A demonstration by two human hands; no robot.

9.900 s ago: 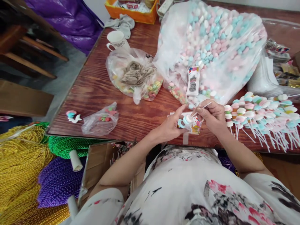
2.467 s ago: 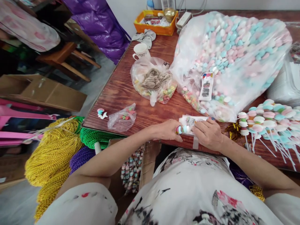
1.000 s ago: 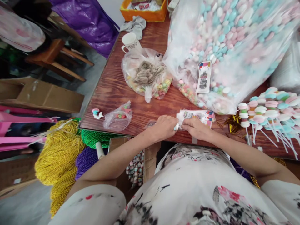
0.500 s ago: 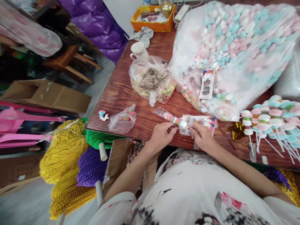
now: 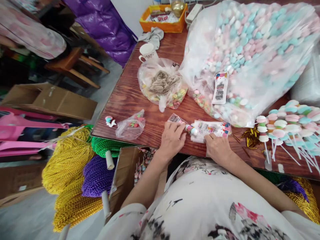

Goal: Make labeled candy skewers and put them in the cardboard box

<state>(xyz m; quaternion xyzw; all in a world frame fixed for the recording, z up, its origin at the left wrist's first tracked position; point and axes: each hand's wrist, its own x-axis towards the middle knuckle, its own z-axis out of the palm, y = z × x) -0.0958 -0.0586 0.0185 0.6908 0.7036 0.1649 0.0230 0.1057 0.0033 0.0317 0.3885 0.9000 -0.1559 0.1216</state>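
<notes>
A small clear packet (image 5: 177, 118) with a skewer of pastel candy-like discs (image 5: 190, 129) in it lies near the table's front edge. Over the packet's left part rests my left hand (image 5: 172, 141), fingers bent but apart, pressing on it rather than gripping. The discs show to the right of these fingers. Just beyond them is a stack of printed clear bags (image 5: 212, 128). At the stack's lower edge my right hand (image 5: 218, 146) has its fingers curled together and pointing down; whatever is under the fingertips is hidden.
A large clear sack of pastel discs (image 5: 250, 43) fills the back right. Disc skewers on white sticks (image 5: 287, 128) and gold ties (image 5: 251, 137) lie right. Leftward are a knotted bag (image 5: 162, 83), a cup (image 5: 148, 51) and a small bag (image 5: 132, 125). Bead strands (image 5: 65, 166) hang below.
My left hand has moved up and left, its fingers now over the packet. My right hand has shifted slightly down and right, away from the skewer's end.
</notes>
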